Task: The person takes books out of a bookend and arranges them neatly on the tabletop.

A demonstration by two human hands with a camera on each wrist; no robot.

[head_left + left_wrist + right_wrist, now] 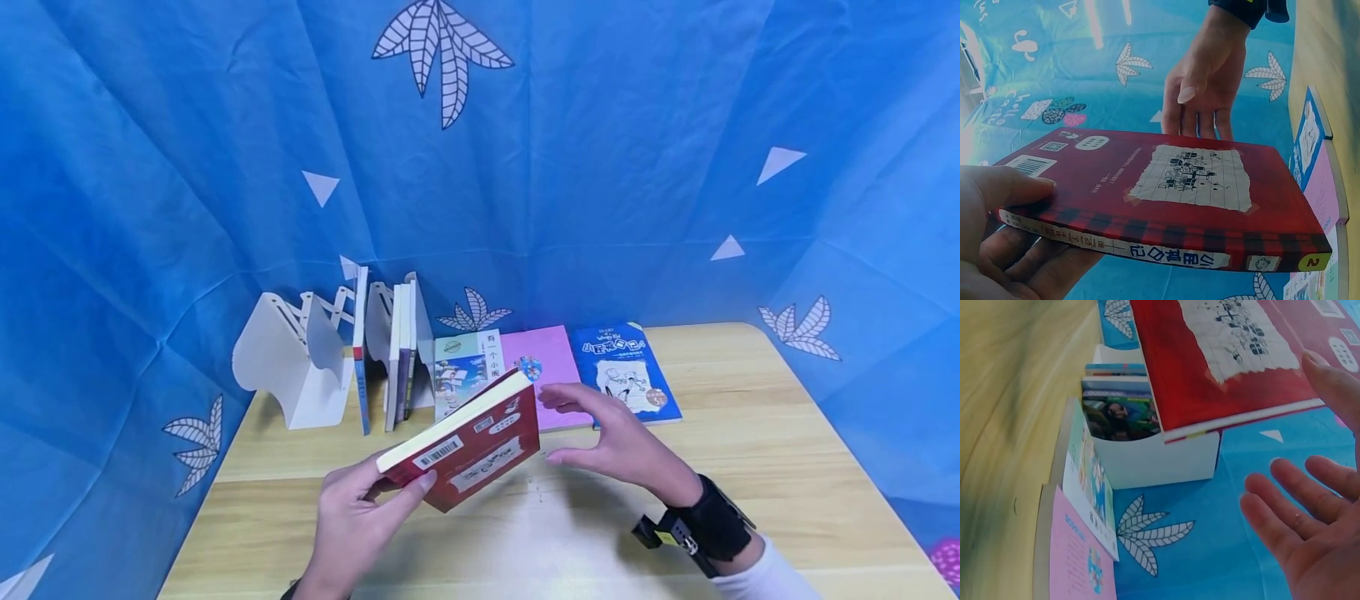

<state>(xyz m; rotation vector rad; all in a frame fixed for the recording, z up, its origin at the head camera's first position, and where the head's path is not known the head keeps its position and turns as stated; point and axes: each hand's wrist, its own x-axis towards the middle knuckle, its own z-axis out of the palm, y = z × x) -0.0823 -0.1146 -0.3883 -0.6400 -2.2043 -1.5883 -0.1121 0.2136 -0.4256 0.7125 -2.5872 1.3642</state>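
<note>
A red book (487, 458) with a barcode and a torn-paper picture on its cover is held tilted above the table. My left hand (360, 517) grips one end, thumb on the cover and fingers beneath, as the left wrist view shows. The spine (1147, 247) carries a yellow "2" label there. Just off the book's other end is my right hand (622, 437), thumb and fingers spread, holding nothing. In the right wrist view its thumb (1332, 384) overlaps the book's edge; whether they touch I cannot tell.
A white expandable bookend rack (315, 367) stands at the back left, with several upright books (401, 350) in it. To its right lie a light green-and-white book (465, 371), a pink book (551, 367) and a blue book (626, 367) on the wooden table (750, 467). Blue cloth (600, 167) hangs behind.
</note>
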